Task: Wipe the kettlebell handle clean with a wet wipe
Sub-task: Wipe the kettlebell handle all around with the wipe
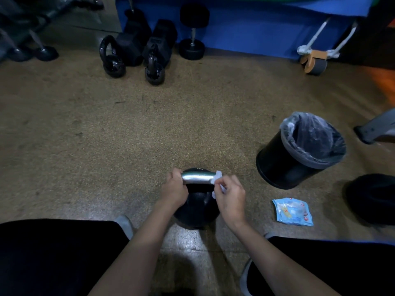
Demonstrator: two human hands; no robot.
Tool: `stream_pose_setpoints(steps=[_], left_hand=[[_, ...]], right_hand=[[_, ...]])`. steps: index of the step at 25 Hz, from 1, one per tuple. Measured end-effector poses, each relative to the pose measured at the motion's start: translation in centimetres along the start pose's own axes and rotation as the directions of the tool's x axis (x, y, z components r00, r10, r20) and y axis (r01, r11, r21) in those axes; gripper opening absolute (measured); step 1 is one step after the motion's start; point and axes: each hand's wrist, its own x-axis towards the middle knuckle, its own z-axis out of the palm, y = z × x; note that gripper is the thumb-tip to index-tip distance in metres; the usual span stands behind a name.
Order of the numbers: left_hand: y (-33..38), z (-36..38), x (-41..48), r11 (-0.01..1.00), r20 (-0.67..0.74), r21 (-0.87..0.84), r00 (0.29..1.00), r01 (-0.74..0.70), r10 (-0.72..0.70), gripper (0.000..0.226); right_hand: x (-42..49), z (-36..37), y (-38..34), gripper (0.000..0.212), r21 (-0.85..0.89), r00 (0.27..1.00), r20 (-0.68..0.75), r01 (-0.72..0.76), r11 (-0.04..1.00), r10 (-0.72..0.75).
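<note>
My left hand (174,190) grips the left end of the handle (197,177), whose long axis runs left to right atop the kettlebell (196,210) on the floor (128,135) before me, while my right hand (229,199) pinches the wet wipe (217,178) round its right end, the bare middle lying leftward.

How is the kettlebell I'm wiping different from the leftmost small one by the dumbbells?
The near kettlebell has a shiny silver handle; the far kettlebell is black all over. The near kettlebell is in use: the left hand grips its handle, the right hand pinches a wet wipe at the handle's right end; the far kettlebell stands untouched. Both have round black bodies and stand on the floor.
</note>
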Motion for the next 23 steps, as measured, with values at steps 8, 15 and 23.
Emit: stream_pose_setpoints(steps=[8, 15, 23], left_hand=[[0.1, 0.0, -0.2, 1.000, 0.000, 0.001, 1.000, -0.007, 0.007, 0.038], [-0.1, 0.1, 0.0, 1.000, 0.007, -0.009, 1.000, 0.002, -0.001, 0.038], [0.0, 0.1, 0.0, 1.000, 0.016, -0.010, 1.000, 0.008, -0.007, 0.038]], right_hand=[[-0.6, 0.5, -0.2, 0.016, 0.036, 0.995, -0.073, -0.068, 0.997, 0.070], [-0.3, 0.4, -0.5, 0.010, -0.019, 0.995, -0.025, -0.100, 0.995, 0.099], [-0.3, 0.6, -1.4, 0.009, -0.007, 0.993, -0.016, -0.115, 0.993, 0.114]])
